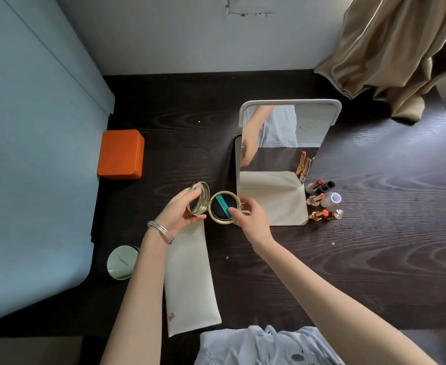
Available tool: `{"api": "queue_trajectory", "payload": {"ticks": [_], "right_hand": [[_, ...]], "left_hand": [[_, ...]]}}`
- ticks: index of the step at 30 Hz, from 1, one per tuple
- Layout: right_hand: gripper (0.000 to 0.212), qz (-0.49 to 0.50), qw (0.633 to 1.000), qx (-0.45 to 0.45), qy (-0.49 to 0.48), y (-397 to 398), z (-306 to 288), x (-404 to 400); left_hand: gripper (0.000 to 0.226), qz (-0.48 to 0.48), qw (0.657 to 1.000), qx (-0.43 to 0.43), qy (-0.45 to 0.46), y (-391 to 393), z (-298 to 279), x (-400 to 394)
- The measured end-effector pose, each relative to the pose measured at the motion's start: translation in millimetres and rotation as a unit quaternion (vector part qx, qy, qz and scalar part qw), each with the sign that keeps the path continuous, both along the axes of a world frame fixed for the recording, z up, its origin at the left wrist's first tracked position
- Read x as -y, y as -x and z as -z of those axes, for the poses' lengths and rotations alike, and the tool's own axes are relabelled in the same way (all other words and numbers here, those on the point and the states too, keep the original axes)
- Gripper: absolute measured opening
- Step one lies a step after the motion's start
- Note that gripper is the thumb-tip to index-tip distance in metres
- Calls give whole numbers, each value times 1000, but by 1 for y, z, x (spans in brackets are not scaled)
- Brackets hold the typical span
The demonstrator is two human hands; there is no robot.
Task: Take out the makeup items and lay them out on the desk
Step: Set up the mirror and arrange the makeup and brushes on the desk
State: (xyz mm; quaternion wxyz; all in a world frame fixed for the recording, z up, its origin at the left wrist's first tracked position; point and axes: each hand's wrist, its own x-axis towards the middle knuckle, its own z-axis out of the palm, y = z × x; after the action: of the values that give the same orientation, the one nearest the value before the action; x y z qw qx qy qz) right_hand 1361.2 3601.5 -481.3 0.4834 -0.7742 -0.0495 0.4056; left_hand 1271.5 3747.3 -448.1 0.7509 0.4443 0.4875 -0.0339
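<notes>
Dark wood-grain tabletop (pixel 374 259); a standing mirror (pixel 282 143) near its middle. Just left of the mirror, left hand (pixel 179 212) and right hand (pixel 251 217) fingers grip an open gold compact (pixel 216 204). Lipsticks (pixel 319 198) lie right of it.
</notes>
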Motion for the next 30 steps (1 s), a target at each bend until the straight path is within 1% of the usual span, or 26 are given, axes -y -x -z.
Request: {"api": "queue_trajectory", "payload": {"ticks": [3, 5, 8, 12, 15, 19, 23, 30], "right_hand": [[37, 6, 999, 28, 25, -5, 6, -18], [34, 12, 998, 42, 49, -6, 12, -27], [33, 26, 995, 54, 84, -8, 20, -36], [35, 28, 989, 72, 124, -5, 25, -43], [34, 28, 986, 85, 138, 2, 27, -45], [32, 66, 987, 72, 131, 5, 29, -47], [30, 106, 984, 68, 127, 6, 27, -48], [32, 103, 979, 77, 157, 6, 25, -49]], "left_hand": [[29, -27, 1000, 5, -6, -9, 3, -11], [28, -16, 999, 0, -30, -17, 4, -14], [28, -13, 997, -40, -62, -30, 7, -16], [39, -21, 991, -104, -76, -37, 12, -20], [44, -18, 988, -122, -90, -40, 14, -23], [45, -15, 985, -132, -109, -43, 15, -23], [40, 9, 969, -153, -193, -46, 17, -19], [38, -25, 972, -146, -181, -48, 26, -20]]}}
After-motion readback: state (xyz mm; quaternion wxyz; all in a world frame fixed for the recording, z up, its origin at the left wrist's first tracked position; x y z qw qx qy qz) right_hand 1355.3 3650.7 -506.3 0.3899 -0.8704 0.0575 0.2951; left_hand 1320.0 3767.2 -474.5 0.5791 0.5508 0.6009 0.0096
